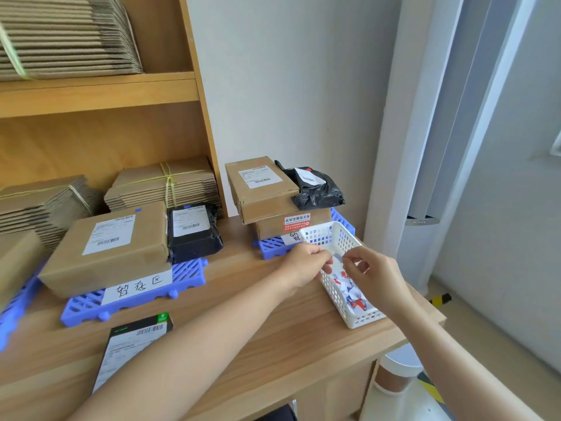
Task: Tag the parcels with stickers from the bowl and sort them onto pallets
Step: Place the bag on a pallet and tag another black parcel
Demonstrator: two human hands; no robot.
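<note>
The left hand [306, 265] and the right hand [376, 275] are held close together over the white basket [331, 235], fingers curled. A small pale sticker [338, 260] appears to be pinched between the fingertips of both; whether it is being peeled from a backing cannot be told. Loose red, white and blue stickers [353, 296] are heaped in the basket beneath, which stands at the right end of the table [258, 329], just in front of the right pallet [270, 249]. The step in hand is judged to be the fetching of a sticker; no parcel is being tagged yet. For the next move the sticker would have to be freed without folding on itself and carried to an untagged parcel, most likely the black box [136, 332] lying alone on the table by the left forearm. A white barcode label and a green corner tag are borne by that box, the print too small to be read. On the middle pallet [85, 308] a white strip is handwritten 暂存区. A brown box [112, 247] with a printed barcode label and a black bag [194, 235] with another are set on this pallet, touching. On the right pallet a red label [297, 222] on the lower of two stacked boxes reads 此标签撕毁无效, and the pallet's own strip is mostly hidden by the basket.
</note>
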